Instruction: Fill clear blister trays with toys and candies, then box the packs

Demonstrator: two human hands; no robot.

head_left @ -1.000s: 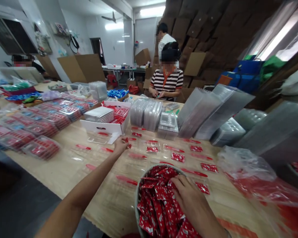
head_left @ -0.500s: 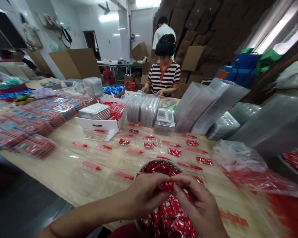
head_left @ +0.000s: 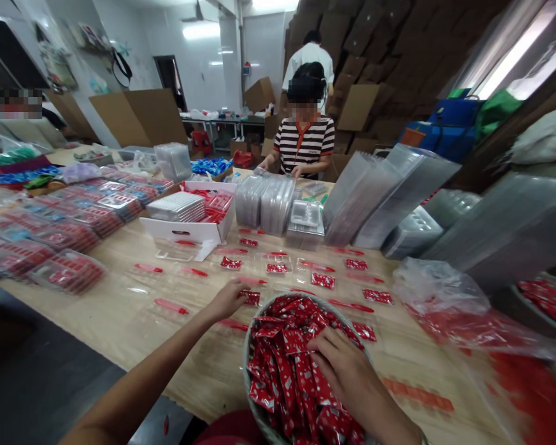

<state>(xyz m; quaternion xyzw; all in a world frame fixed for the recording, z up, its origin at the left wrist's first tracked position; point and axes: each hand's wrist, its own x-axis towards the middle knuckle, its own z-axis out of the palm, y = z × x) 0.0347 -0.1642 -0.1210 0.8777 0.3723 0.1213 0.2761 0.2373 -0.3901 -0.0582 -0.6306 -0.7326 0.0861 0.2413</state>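
Observation:
A round basket (head_left: 246, 371) full of small red packets with white spots (head_left: 291, 358) stands at the table's near edge. My right hand (head_left: 345, 371) reaches into it from the right, fingers bent and closed on a packet at the top of the pile; the thumb is hidden. Beyond the basket's left rim, my left hand (head_left: 228, 301) pinches one red spotted packet (head_left: 251, 298) over a clear plastic tray. Around it lie several clear trays, each with a red pen (head_left: 195, 272), some also with a red packet (head_left: 323, 280).
A white box (head_left: 185, 230) holds stacked trays and red items. Stacks of clear plastic (head_left: 264, 204) stand behind the rows. Filled packs (head_left: 69, 272) cover the left side. Plastic bags (head_left: 440, 287) lie right. A co-worker (head_left: 304, 145) in a striped shirt works across the table (head_left: 134, 334).
My hands have parted from above the basket. The left moved forward and left with a packet to a tray; the right lowered onto the packets in the basket.

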